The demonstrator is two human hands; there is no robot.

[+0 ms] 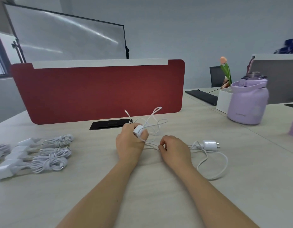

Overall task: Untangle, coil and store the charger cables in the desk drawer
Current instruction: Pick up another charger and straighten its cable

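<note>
Pale desk [93,191] backed by red divider [101,91]. Left hand [130,143] curled round white plug [137,129], tangled cable [159,108] looping just beyond. Right hand [175,150] pinching a strand of it between thumb and forefinger. Second plug [209,143] lying to the right; coiled cables [55,153] at left.

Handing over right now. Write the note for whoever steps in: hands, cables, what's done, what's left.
Left hand grips a white plug, tangled cable looping behind it.
Right hand pinches a cable strand low over the desk.
A second plug lies right of the hands, its loose cable trailing.
Done: coiled bundles lined up at far left.
Left: untangle and coil these two, then store everything; no drawer in view.
</note>
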